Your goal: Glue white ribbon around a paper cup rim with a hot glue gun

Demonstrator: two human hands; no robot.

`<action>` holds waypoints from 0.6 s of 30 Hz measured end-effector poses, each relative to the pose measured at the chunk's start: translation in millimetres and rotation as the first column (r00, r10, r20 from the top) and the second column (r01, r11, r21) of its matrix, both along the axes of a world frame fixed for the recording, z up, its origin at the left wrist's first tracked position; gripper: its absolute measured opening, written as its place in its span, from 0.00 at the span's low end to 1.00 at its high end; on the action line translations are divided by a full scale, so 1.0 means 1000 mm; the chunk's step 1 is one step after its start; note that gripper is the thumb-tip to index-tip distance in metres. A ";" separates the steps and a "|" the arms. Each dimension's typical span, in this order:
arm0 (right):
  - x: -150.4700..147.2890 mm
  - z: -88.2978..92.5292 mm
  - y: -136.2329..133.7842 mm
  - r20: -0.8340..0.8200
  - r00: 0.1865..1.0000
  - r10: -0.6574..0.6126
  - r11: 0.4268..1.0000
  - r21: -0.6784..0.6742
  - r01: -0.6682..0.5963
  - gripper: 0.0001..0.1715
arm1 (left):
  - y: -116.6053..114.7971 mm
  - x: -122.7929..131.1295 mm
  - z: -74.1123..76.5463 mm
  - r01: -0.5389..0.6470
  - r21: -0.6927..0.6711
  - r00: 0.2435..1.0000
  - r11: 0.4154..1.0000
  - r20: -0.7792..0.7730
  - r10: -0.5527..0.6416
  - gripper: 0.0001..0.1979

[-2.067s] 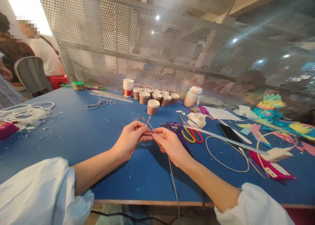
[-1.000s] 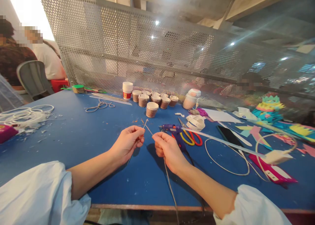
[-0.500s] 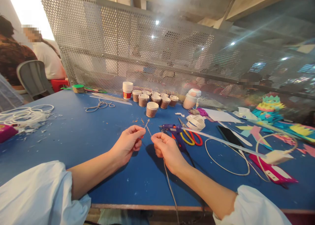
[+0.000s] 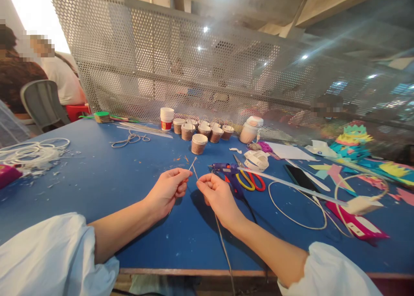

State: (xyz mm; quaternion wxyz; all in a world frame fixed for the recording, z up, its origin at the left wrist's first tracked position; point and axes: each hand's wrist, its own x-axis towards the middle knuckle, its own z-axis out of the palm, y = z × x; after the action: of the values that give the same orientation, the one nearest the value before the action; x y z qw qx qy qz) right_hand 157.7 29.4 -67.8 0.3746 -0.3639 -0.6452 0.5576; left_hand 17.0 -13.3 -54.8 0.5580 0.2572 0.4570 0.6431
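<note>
My left hand (image 4: 170,189) is closed in a pinch on a thin pale stick (image 4: 193,162), its tip pointing up and away from me. A grey cord (image 4: 222,240) is pinched in my right hand (image 4: 218,196); its end meets the stick near the tip, and its long tail runs down past the table's front edge. Whether the cord is wound on the stick is too small to tell. Beyond my hands stands a small paper cup (image 4: 199,145) with a brown wrapped side. A blue glue gun (image 4: 228,169) lies just right of my right hand.
Several brown-wrapped cups (image 4: 216,134) and a stack of paper cups (image 4: 166,119) line the back, by a perforated metal screen (image 4: 181,63). Scissors (image 4: 248,181), white tape (image 4: 257,160), a phone (image 4: 301,178) and a pink power strip (image 4: 359,222) lie right; white cord (image 4: 32,149) lies left.
My right hand has shifted very slightly left, toward the stick. The lower end of the stick now shows below my left hand. Both hands keep their pinch.
</note>
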 end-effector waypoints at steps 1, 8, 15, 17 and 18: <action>0.000 0.000 0.000 0.004 1.000 0.003 1.000 0.006 -0.003 0.15 | 0.000 0.000 0.000 0.001 0.006 1.000 1.000 -0.004 -0.001 0.10; -0.001 -0.001 0.001 0.033 0.999 0.013 0.999 0.036 -0.014 0.16 | 0.000 0.001 -0.001 -0.006 0.029 1.000 1.000 -0.011 0.007 0.15; -0.001 0.000 -0.002 0.037 0.999 0.015 0.999 0.038 -0.017 0.15 | 0.001 0.000 -0.006 -0.017 0.011 0.999 1.000 -0.043 0.017 0.14; -0.001 0.001 -0.003 0.035 0.999 0.012 0.999 0.033 -0.013 0.15 | 0.001 0.001 -0.006 -0.013 0.005 0.999 1.000 -0.053 0.014 0.14; -0.001 0.001 -0.003 0.035 0.999 0.011 0.999 0.034 -0.012 0.15 | 0.001 0.001 -0.005 -0.012 0.004 0.999 1.000 -0.051 0.013 0.14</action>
State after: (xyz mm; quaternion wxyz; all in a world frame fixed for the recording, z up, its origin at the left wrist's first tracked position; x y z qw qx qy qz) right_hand 157.0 26.6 -66.7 0.3664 -0.3633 -0.6630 0.5424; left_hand 17.6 -12.0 -60.3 0.5416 0.2717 0.4717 0.6406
